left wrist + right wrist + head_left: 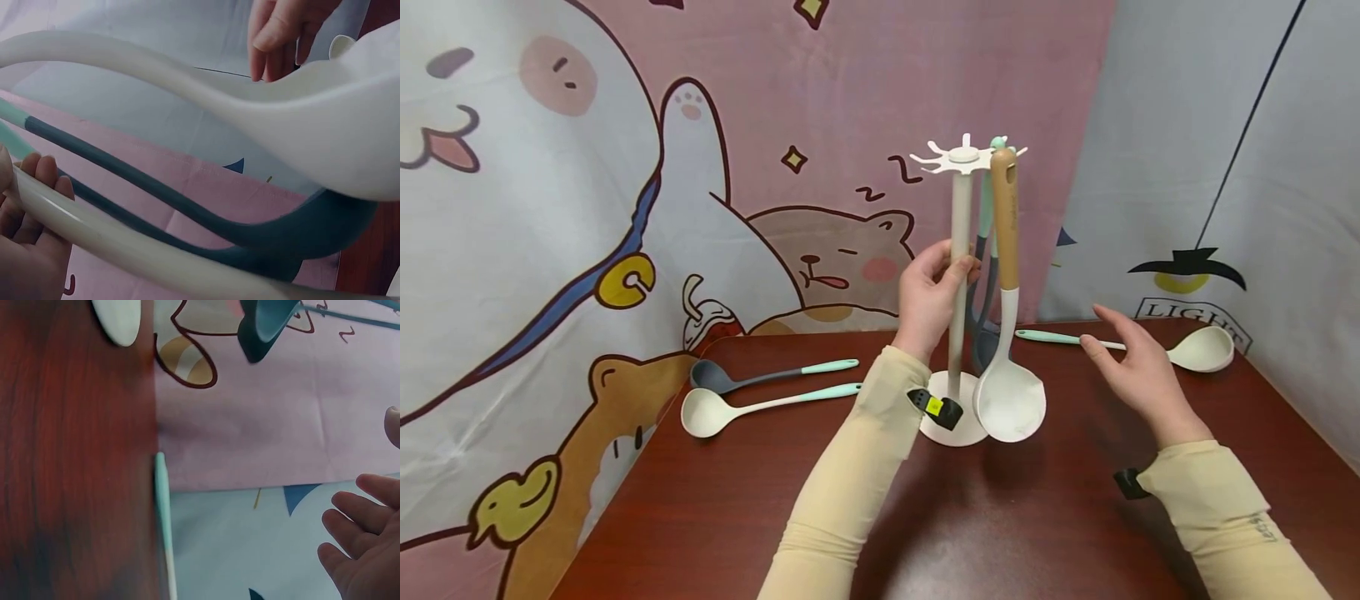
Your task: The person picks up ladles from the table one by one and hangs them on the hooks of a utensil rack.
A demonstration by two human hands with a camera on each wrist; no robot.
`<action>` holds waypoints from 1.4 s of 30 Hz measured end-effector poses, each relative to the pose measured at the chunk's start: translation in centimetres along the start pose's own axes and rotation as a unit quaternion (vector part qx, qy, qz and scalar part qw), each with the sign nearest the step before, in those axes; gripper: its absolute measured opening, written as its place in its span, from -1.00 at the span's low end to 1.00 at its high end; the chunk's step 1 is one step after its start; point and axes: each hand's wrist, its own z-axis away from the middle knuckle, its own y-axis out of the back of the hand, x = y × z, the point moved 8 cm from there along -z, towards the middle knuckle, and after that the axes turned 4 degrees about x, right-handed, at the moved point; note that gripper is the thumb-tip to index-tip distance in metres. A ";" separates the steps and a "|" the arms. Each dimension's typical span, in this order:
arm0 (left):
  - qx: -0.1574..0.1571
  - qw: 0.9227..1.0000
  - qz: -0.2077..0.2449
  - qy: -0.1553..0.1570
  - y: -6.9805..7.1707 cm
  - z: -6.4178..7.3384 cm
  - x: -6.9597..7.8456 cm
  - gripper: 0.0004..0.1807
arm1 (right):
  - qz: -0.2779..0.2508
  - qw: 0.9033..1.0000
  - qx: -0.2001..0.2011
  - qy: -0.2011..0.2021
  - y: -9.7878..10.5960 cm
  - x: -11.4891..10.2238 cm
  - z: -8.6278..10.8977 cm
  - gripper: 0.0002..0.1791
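My left hand (931, 292) grips the pole of a white utensil stand (957, 333), with the fingers wrapped round it in the left wrist view. From the stand's prongs hangs a white ladle with a wooden handle (1006, 225), its bowl facing me. Behind it hang two dark ladles with mint handles (187, 206), partly hidden in the head view. My right hand (1142, 375) is held in the air right of the stand, fingers spread and holding nothing. In the head view it overlaps a white ladle with a mint handle (1202, 350) on the table.
Left of the stand, a dark ladle (711, 377) and a white ladle (706, 414) lie on the brown table (730, 517), their mint handles pointing right. A cartoon-printed cloth (850, 92) hangs behind the table's back edge.
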 end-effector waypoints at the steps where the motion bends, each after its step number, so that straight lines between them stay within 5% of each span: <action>1: 0.004 1.000 -0.001 -0.003 0.0 0.0 0.0 -0.78 | 0.002 1.000 0.000 -0.001 0.0 0.2 0.0 -0.34; 13: 0.058 0.998 0.011 -0.032 0.3 0.4 0.9 -0.83 | 0.023 1.000 -0.002 -0.006 -0.1 1.7 -0.5 -0.32; 22: 0.108 0.992 -0.021 -0.053 0.3 0.4 1.3 -0.86 | 0.051 0.998 -0.017 -0.017 -0.5 3.2 -1.4 -0.27; 42: 0.157 0.981 -0.074 -0.085 -0.2 1.0 1.1 -0.83 | 0.116 0.991 -0.062 -0.026 -1.3 6.2 -3.2 -0.20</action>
